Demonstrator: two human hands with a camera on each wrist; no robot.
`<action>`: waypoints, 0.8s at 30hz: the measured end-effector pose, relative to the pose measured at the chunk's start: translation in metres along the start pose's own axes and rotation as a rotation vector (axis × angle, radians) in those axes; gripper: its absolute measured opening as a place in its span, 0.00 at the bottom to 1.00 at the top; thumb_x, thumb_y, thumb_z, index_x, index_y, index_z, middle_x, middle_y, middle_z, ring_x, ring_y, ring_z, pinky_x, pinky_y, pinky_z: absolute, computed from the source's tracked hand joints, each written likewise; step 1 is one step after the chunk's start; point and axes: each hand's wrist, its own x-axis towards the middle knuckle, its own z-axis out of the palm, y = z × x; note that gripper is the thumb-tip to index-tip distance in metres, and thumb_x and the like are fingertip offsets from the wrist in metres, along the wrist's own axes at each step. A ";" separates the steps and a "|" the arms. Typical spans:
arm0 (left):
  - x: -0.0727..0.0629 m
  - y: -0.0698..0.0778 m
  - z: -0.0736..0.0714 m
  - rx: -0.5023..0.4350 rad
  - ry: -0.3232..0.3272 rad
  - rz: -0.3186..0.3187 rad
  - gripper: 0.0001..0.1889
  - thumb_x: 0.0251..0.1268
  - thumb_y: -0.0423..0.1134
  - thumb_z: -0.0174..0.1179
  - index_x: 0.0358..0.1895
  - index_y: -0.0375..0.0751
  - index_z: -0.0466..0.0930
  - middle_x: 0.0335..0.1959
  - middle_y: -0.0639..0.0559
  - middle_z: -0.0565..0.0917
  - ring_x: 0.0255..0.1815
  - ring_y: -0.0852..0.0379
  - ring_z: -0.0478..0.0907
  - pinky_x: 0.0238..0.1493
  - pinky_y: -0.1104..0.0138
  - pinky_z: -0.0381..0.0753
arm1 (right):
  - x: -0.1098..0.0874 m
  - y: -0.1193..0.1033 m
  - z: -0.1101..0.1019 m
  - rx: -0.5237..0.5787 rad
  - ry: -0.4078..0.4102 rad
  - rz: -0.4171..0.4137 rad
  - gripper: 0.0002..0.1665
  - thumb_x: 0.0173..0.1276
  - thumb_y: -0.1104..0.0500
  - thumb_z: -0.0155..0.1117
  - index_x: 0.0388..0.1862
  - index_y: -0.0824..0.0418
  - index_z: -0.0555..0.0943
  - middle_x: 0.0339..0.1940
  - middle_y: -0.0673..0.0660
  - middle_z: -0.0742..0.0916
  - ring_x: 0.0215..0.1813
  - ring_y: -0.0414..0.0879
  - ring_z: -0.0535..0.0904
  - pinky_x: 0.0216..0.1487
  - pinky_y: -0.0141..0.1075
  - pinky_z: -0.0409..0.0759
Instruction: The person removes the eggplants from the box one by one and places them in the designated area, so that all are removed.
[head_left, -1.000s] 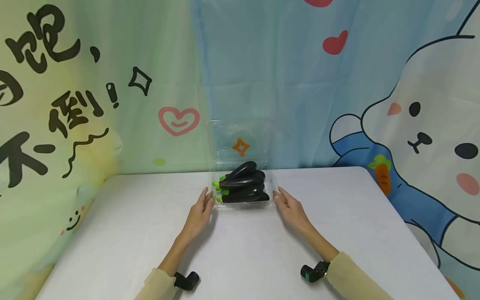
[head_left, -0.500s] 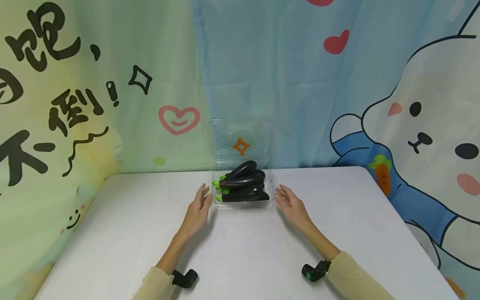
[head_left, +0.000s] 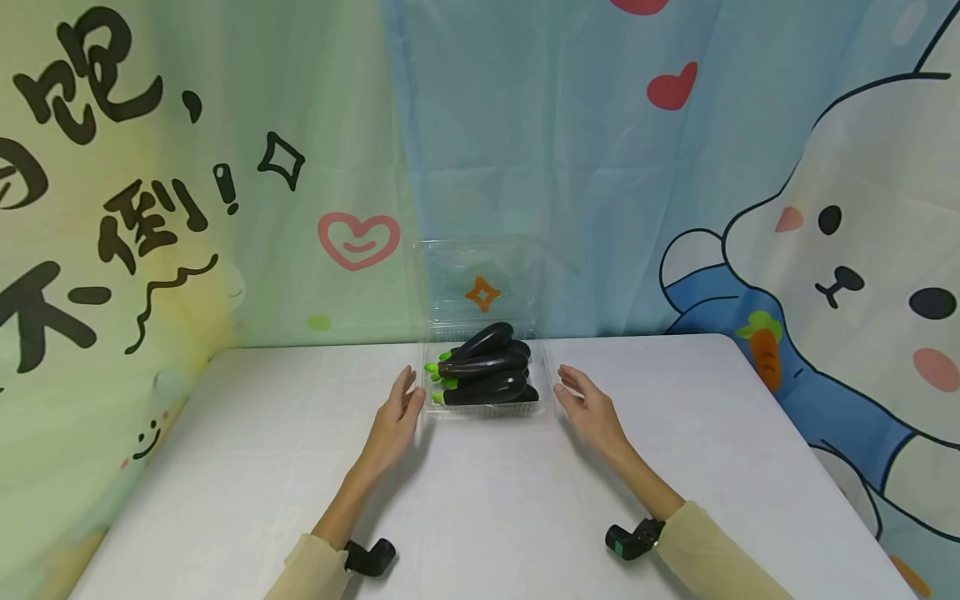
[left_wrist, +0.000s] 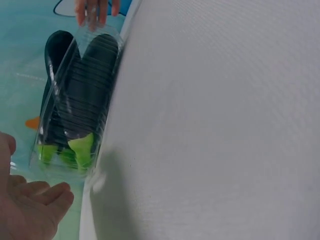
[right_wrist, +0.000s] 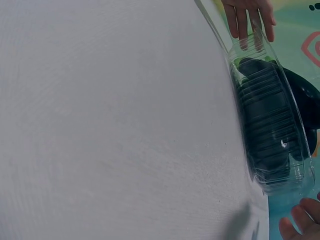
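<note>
A clear plastic clamshell box (head_left: 486,411) stands near the table's far edge, its transparent lid (head_left: 450,267) raised upright behind it. Inside lie several dark eggplants (head_left: 480,367) in a heap, their green stem ends (left_wrist: 82,147) toward the left. My left hand (head_left: 393,421) is beside the box's left wall, fingers relaxed and holding nothing. On the other side my right hand (head_left: 592,417) hovers just off the right wall, also holding nothing, with fingers loosely extended. In the right wrist view its fingertips (right_wrist: 302,217) show a small gap from the box's near end.
A white-covered table (head_left: 480,517) lies under the box and both arms. Behind it hangs a printed curtain (head_left: 480,150) with hearts, lettering and a white cartoon animal. Black wrist cameras sit on the left wrist (head_left: 369,557) and the right wrist.
Both hands have drawn slightly away from the box's sides, the left one leftward, the right one rightward. The box and eggplants have stayed in place.
</note>
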 end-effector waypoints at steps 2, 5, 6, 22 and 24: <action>0.000 0.001 0.000 -0.005 0.001 0.003 0.33 0.78 0.53 0.40 0.78 0.44 0.45 0.77 0.42 0.59 0.73 0.43 0.65 0.70 0.50 0.68 | 0.000 0.001 0.000 -0.005 0.007 -0.001 0.29 0.76 0.52 0.52 0.71 0.63 0.66 0.69 0.65 0.75 0.69 0.59 0.72 0.65 0.49 0.74; 0.000 0.002 0.000 -0.003 0.001 0.012 0.33 0.78 0.52 0.40 0.78 0.44 0.46 0.77 0.41 0.58 0.73 0.42 0.65 0.70 0.50 0.68 | 0.000 0.001 0.000 -0.015 0.014 -0.004 0.28 0.75 0.52 0.52 0.70 0.62 0.68 0.68 0.64 0.76 0.68 0.59 0.73 0.65 0.50 0.75; 0.000 0.002 0.000 -0.003 0.000 0.013 0.33 0.78 0.52 0.40 0.78 0.44 0.46 0.77 0.41 0.58 0.73 0.42 0.65 0.70 0.50 0.68 | 0.000 0.001 0.000 -0.017 0.015 -0.006 0.28 0.75 0.52 0.52 0.70 0.62 0.68 0.68 0.64 0.76 0.68 0.59 0.73 0.65 0.50 0.75; 0.005 0.002 -0.002 -0.042 0.038 0.041 0.32 0.77 0.49 0.44 0.77 0.43 0.48 0.77 0.39 0.56 0.73 0.39 0.64 0.71 0.49 0.65 | 0.004 -0.009 -0.002 -0.037 0.033 -0.083 0.26 0.74 0.52 0.54 0.66 0.63 0.72 0.66 0.62 0.78 0.67 0.58 0.74 0.65 0.50 0.74; 0.007 0.001 0.000 -0.041 0.046 0.038 0.32 0.76 0.49 0.45 0.77 0.43 0.49 0.77 0.40 0.57 0.72 0.39 0.65 0.71 0.50 0.66 | 0.005 -0.011 -0.002 -0.045 0.038 -0.092 0.26 0.74 0.52 0.55 0.66 0.62 0.73 0.66 0.62 0.78 0.68 0.58 0.73 0.66 0.50 0.74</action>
